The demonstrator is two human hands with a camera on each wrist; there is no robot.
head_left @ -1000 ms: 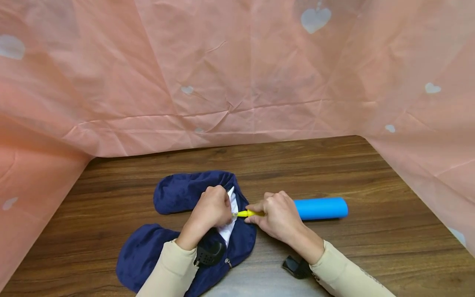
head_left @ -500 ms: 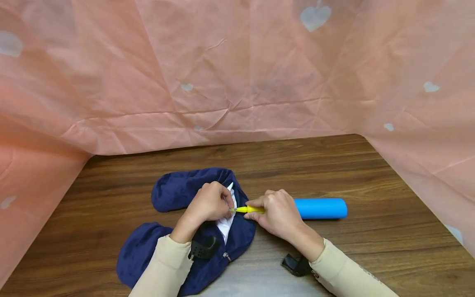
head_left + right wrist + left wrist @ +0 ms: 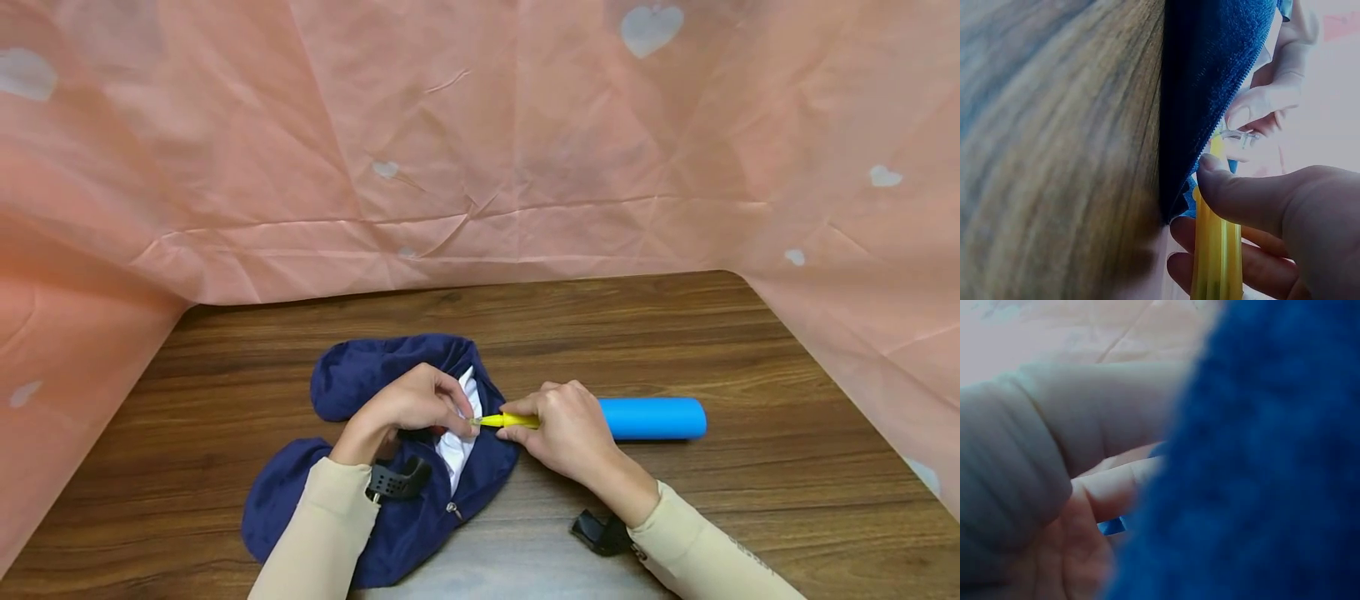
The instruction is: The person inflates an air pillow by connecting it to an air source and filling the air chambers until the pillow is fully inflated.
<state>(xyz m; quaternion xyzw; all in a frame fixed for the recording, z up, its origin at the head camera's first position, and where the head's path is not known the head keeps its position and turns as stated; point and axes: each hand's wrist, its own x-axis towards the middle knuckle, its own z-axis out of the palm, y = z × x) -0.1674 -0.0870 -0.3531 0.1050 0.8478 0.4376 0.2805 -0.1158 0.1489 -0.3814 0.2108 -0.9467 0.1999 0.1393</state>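
A navy U-shaped neck pillow [image 3: 420, 542] lies on the table, its zipped cover open over a white lining [image 3: 456, 454]. My left hand [image 3: 416, 404], above that opening, pinches a small clear valve [image 3: 1246, 137] between thumb and finger. With my right hand [image 3: 566, 432] I grip the yellow nozzle [image 3: 519, 421] of a blue hand pump [image 3: 656, 418], thumb on one side and fingers on the other. The nozzle's tip meets the valve; how deep it sits cannot be told. Blurred blue fabric [image 3: 1279, 462] hides my left fingertips in the left wrist view.
The wooden table [image 3: 750, 358] carries everything. A pink sheet with pale hearts [image 3: 480, 167] encloses the back and sides. A metal zipper pull [image 3: 453, 507] sits at the near end of the pillow's opening. Black wrist cameras [image 3: 600, 533] are worn on both wrists.
My left hand has turned and its wrist has shifted left, uncovering the valve and more of the white lining. The right hand and pump have barely moved.
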